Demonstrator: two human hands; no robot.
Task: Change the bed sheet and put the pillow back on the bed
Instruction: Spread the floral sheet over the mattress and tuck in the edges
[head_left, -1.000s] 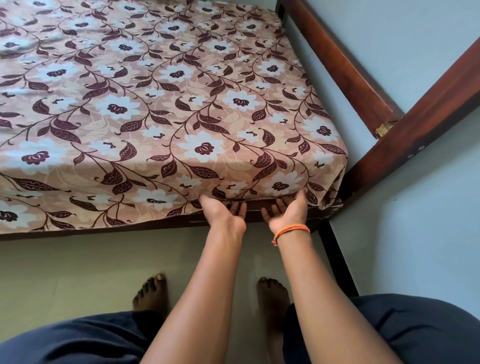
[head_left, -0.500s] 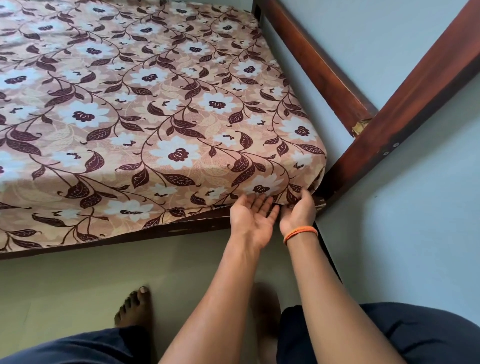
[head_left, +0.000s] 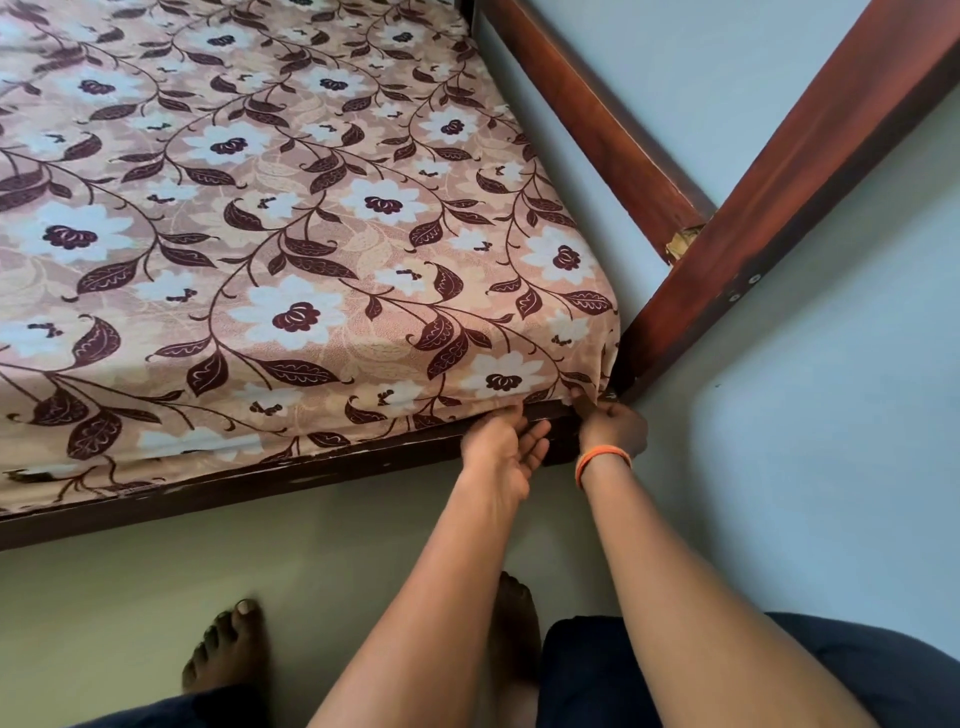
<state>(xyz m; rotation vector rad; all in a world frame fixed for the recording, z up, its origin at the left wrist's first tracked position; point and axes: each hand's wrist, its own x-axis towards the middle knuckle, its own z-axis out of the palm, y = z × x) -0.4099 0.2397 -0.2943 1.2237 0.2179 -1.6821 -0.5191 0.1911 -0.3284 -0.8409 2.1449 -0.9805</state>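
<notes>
Both hands at bed sheet (head_left: 322, 249) corner: right hand (head_left: 613, 428) pinching, left hand (head_left: 501, 452) flat.

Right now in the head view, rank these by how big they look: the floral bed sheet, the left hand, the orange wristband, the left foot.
1. Floral bed sheet, by far the largest.
2. Left hand and left foot: look alike in size, so unranked.
3. Orange wristband, smallest, on the wrist of the right hand.
</notes>
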